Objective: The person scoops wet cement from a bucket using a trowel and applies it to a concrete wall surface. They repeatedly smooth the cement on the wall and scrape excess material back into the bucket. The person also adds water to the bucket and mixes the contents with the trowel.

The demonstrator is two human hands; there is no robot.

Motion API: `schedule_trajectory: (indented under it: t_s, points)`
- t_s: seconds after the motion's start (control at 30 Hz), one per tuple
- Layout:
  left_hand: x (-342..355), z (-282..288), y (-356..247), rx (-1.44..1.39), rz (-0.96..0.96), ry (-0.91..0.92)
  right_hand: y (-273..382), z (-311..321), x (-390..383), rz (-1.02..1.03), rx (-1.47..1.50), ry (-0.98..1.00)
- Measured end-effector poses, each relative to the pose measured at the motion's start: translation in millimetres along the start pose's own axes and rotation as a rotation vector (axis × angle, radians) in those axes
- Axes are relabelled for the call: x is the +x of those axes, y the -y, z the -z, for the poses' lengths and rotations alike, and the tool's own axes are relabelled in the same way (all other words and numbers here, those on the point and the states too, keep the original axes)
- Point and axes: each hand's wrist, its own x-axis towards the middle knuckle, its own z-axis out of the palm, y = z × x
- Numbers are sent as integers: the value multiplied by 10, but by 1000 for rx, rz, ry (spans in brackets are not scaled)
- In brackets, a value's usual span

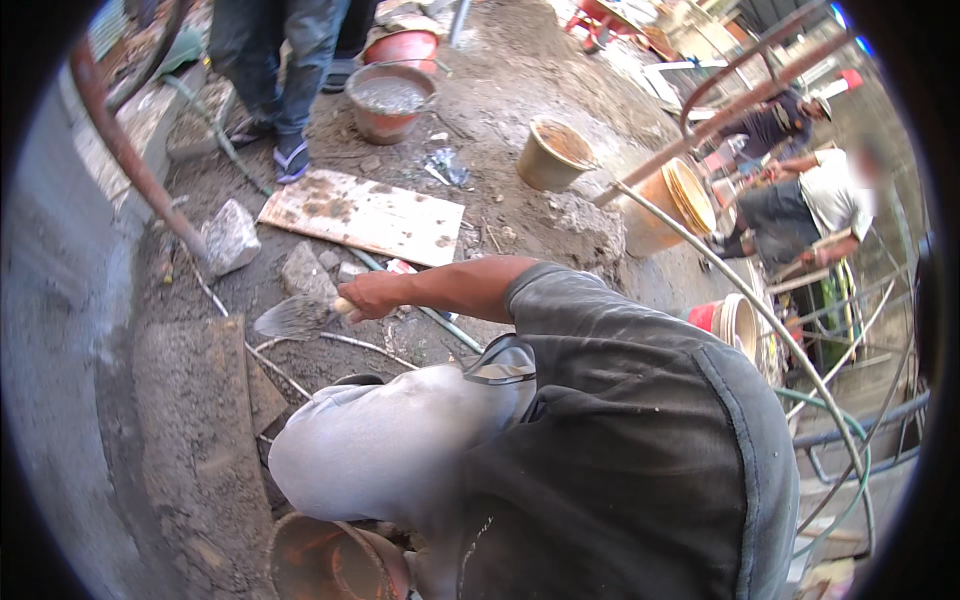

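Note:
Neither of my hands shows in the head view. Close in front, a co-worker [630, 420] in a dark grey shirt and a pale cap [370, 440] bends over toward the left. That person's outstretched hand [372, 296] is closed around the handle of a trowel [292, 317], its blade smeared with grey mortar. Under the blade lie wet rubble and thin hoses. A bucket [335, 560] stands below the cap at the lower edge, partly cut off. The co-worker's other hand is hidden.
A mortar-stained board [365, 215] lies beyond the trowel, near broken concrete blocks [231, 236]. Buckets [390, 103] stand behind it, close to another person's legs [285, 70]. Rusty poles [135, 160] slant in at left. A grey wall [50, 400] edges the left side; two people work far right.

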Motion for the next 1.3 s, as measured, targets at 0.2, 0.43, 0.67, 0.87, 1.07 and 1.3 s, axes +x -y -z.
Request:
schedule_trajectory:
  t_s: [0.2, 0.43, 0.67, 0.87, 1.07, 1.3]
  points:
    - [53, 88, -253, 155, -107, 61, -751, 31, -636, -109, 54, -66]
    - [10, 120, -321, 288, -165, 74, -1057, -57, -1148, -257, 203, -156]
    - [301, 139, 41, 209, -225, 103, -1012, -173, -1124, -253, 199, -177]
    - [646, -158, 799, -106, -402, -199, -872, -274, -759, -154, 245, -149]
    - [92, -260, 389, -1244, 684, -515, -145, -277, -57, -37, 149, 157]
    - [-62, -378, -287, -1219, 652, -616, 1002, -613, 1000, -29, 256, 242]
